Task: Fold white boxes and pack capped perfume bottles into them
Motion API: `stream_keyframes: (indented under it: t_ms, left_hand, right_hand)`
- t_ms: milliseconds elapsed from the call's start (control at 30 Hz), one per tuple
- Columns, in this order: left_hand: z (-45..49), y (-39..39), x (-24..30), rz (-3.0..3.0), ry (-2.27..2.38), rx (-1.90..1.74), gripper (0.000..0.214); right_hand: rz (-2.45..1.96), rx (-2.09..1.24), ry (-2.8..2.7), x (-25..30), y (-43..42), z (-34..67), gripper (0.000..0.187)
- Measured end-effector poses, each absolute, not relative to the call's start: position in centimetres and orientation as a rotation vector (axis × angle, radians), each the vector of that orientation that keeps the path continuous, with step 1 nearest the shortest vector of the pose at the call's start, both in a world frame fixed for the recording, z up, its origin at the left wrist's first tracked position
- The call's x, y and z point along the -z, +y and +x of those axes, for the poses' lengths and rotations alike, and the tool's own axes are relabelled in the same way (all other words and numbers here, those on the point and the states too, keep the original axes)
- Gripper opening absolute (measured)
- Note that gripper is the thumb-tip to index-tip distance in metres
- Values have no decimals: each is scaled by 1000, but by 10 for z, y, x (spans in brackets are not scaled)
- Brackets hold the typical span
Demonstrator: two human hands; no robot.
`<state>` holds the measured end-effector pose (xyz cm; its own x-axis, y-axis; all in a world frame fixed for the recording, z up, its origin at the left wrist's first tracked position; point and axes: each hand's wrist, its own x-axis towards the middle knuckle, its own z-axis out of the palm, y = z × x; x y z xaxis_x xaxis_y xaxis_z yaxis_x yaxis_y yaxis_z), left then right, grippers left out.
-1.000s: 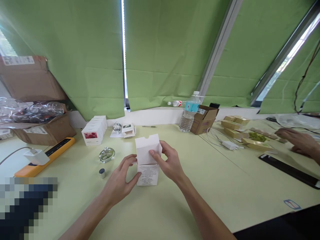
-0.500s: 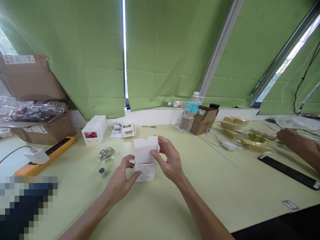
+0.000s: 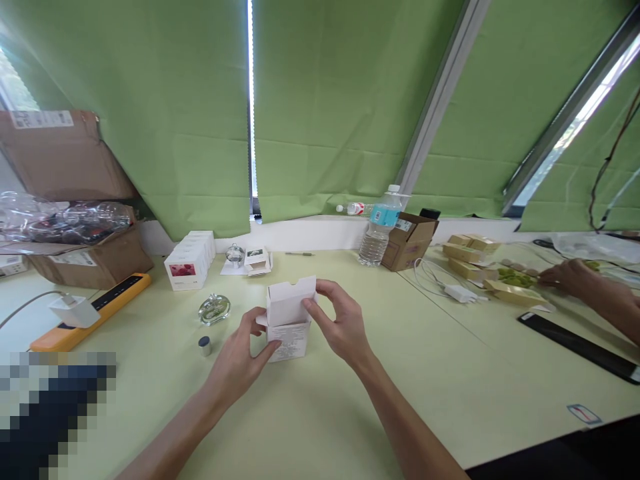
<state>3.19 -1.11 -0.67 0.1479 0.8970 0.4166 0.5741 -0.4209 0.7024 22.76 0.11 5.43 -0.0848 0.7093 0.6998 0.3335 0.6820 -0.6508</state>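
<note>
A small white carton [image 3: 287,341] with fine print on its near side stands in front of me, its top flap raised. My left hand [image 3: 249,347] grips the carton's left side, thumb on the printed face. Fingers and thumb of my right hand [image 3: 336,319] pinch something white at the upper right; it could be the lid flap or an inner sleeve. The carton's inside is hidden. To the left lie a glass perfume bottle [image 3: 214,309] and a small silver cap [image 3: 205,345], both apart from my hands.
Behind stand a row of white cartons [image 3: 189,263], a small open box [image 3: 258,260] and a water bottle [image 3: 379,227]. An orange power strip [image 3: 93,313] lies left. At right, another person's hand [image 3: 575,277] is near yellow boxes [image 3: 470,257] and a black strip [image 3: 575,343].
The carton has tilted slightly, and its raised part leans a little left. My hands keep their hold. The other person's hand has moved left toward the yellow boxes.
</note>
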Motion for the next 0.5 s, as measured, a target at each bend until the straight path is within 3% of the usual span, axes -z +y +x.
stream_keyframes:
  t_ms: [500]
  left_hand:
    - [31, -10, 4, 1982, 1456, -1123, 41]
  right_hand:
    - [-891, -316, -1774, -52, 6, 231, 14]
